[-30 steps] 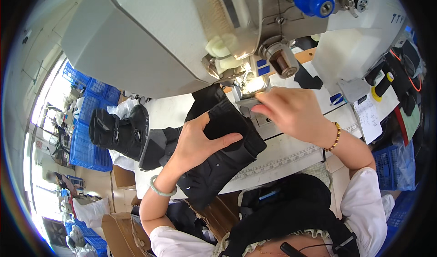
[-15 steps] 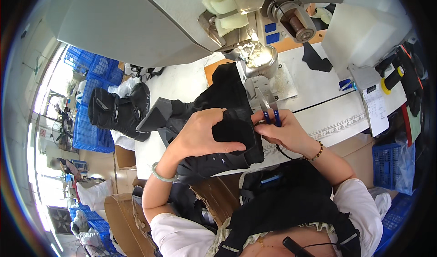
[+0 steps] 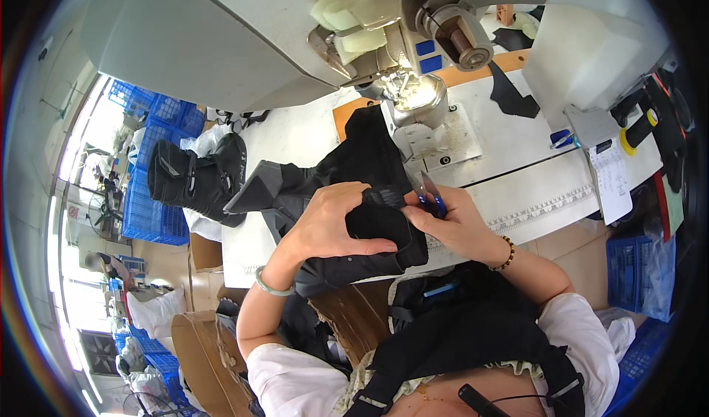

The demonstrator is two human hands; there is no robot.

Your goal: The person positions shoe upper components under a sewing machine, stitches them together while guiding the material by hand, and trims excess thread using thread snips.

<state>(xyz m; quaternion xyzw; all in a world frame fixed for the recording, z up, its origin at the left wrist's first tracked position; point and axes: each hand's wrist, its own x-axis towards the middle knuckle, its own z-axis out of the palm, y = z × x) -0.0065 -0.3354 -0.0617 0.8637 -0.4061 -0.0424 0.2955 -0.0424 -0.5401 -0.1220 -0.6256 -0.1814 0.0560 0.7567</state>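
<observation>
A black boot upper [image 3: 353, 155] lies across the white sewing table, its grey-trimmed toe part pointing left. My left hand [image 3: 332, 225] grips its opening at the near end, thumb along the near rim and fingers on the far side. At the right edge of the upper, my right hand [image 3: 465, 228] holds thread snips [image 3: 433, 197] with blue handles, the blades pointing up and away. Its fingertips are close against the black fabric. Just beyond is the sewing machine head [image 3: 417, 103], with its lamp lit.
Another black boot [image 3: 196, 177] stands at the table's left end. A thread spool [image 3: 467, 48] hangs on the machine. A printed ruler strip [image 3: 543, 206] runs along the front edge. Blue crates [image 3: 628, 269] stand on both sides; a torn cardboard box [image 3: 203, 358] is at the lower left.
My right hand has shifted slightly left and closer to the upper, and the snips have turned in it, their blades now lower. My left hand keeps its grip.
</observation>
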